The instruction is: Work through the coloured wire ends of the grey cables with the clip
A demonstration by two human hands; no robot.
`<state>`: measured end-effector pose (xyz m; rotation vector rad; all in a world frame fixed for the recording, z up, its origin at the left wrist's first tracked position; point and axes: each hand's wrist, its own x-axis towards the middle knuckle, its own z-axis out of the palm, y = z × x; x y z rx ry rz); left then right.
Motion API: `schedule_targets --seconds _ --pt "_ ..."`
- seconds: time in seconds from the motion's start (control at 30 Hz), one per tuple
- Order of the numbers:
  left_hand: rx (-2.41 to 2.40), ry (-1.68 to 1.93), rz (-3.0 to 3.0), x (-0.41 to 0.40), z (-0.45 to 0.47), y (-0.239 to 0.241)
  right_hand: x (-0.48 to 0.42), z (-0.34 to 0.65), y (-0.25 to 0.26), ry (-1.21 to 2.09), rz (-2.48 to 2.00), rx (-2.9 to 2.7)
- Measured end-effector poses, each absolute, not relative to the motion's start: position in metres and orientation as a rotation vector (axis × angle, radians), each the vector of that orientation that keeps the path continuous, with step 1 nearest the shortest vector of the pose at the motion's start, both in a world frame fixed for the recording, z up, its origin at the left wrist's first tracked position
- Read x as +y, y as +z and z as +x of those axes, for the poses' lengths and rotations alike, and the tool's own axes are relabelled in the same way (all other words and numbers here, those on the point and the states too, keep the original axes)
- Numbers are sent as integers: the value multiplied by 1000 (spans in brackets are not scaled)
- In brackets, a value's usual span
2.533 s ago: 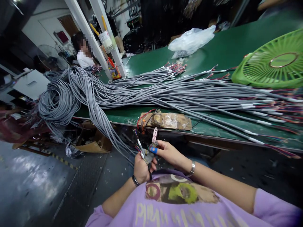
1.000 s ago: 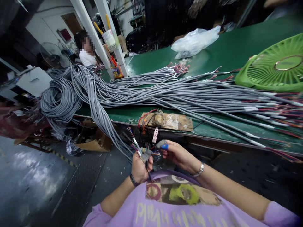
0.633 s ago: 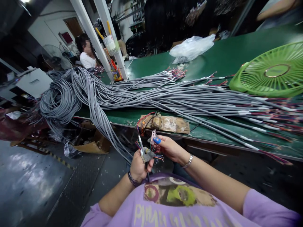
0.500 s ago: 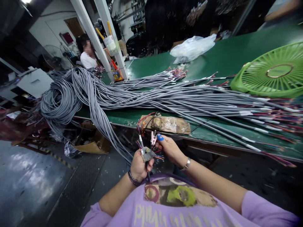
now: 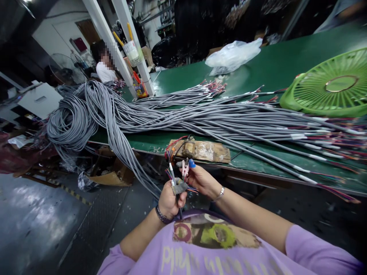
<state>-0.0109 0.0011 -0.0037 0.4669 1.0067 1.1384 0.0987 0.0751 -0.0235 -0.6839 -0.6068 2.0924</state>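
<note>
My left hand [image 5: 168, 200] is closed in a fist round the end of a grey cable [image 5: 173, 178], whose thin coloured wires fan out above the fingers. My right hand [image 5: 200, 178] is closed on a small pink clip [image 5: 185, 167], pinching it open right next to those wires. A blue cap covers one fingertip of the right hand. Both hands are held below the front edge of the green table [image 5: 269, 65], just under a worn brown block [image 5: 200, 149] with red and black wires attached.
A thick mass of grey cables [image 5: 200, 116] lies across the table and spills over its left end in coils [image 5: 71, 122]. A green fan guard [image 5: 329, 86] lies at the right, a white plastic bag [image 5: 232, 53] at the back. Another person [image 5: 103, 67] sits far left.
My right hand let go of the wire ends, rose to the hanging pink clip, took hold of it and squeezed it open. The left hand kept its hold on the cable end.
</note>
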Motion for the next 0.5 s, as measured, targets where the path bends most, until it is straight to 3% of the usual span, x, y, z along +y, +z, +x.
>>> schedule_targets --seconds 0.5 --pt "1196 1233 682 -17 -7 -7 53 129 -15 2296 -615 -870"
